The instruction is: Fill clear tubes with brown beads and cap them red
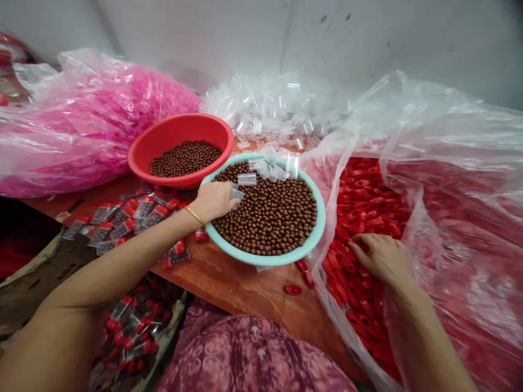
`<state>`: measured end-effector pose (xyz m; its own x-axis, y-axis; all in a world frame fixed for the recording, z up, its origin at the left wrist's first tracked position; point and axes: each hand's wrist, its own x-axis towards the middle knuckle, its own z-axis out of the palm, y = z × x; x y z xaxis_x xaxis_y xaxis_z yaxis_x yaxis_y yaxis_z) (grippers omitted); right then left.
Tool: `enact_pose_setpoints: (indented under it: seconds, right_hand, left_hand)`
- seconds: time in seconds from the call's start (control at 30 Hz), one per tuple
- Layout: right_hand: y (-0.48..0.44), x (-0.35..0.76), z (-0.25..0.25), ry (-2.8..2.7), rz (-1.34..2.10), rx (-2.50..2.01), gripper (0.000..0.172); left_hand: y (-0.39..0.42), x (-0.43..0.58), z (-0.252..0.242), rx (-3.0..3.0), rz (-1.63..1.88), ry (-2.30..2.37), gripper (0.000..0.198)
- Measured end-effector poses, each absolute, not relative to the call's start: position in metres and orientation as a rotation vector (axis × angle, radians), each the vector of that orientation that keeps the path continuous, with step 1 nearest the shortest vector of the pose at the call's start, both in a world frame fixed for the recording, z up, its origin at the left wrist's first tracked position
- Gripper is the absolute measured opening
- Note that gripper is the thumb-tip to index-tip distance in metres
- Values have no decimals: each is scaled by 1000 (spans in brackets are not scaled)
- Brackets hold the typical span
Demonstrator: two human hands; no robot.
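Observation:
My left hand (213, 200) is closed on a small clear plastic tube (236, 194) at the left rim of a teal bowl (321, 220) full of brown chocolate balls (272, 212). A gold bangle circles that wrist. My right hand (378, 256) lies fingers-down among red caps (359, 209) inside an open clear plastic bag (412, 136); its fingertips are pressed into the caps, and I cannot see whether they hold one. Several empty clear tubes (269, 169) lie on the balls at the bowl's far side.
A red bowl (141, 155) with more chocolate balls sits behind the teal one. Filled red-capped tubes (122, 218) lie on the wooden table (229, 283) at left, more in a box (134, 326) below. A bag of pink caps (90, 125) and a heap of clear tubes (278, 109) stand behind.

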<state>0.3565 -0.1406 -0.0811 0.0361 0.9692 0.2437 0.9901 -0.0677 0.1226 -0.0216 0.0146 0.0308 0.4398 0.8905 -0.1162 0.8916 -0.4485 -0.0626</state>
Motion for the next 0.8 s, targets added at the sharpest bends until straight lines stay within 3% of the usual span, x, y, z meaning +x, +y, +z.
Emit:
enact_pose_setpoints:
  seconds: [0.2,0.47,0.6,0.7,0.8]
  right_hand:
    - [-142,356,-82,-1946,-317,-2175,28]
    - [-148,349,-75,-1341,-312,-2030,22]
    - [-149,335,-65,-952,-31,-1882,27]
    - [-150,324,-56,-794,266,-1689,49]
    - [-151,318,-46,-736,406,-1603,38]
  left_hand:
    - [20,-5,22,2530,-179,1525,30]
    - [6,30,31,2769,-595,1189,29]
    - [23,58,21,2576,-403,1220,26]
    - [35,64,8,2444,-240,1267,22]
    - [38,57,-3,2364,-114,1242,19]
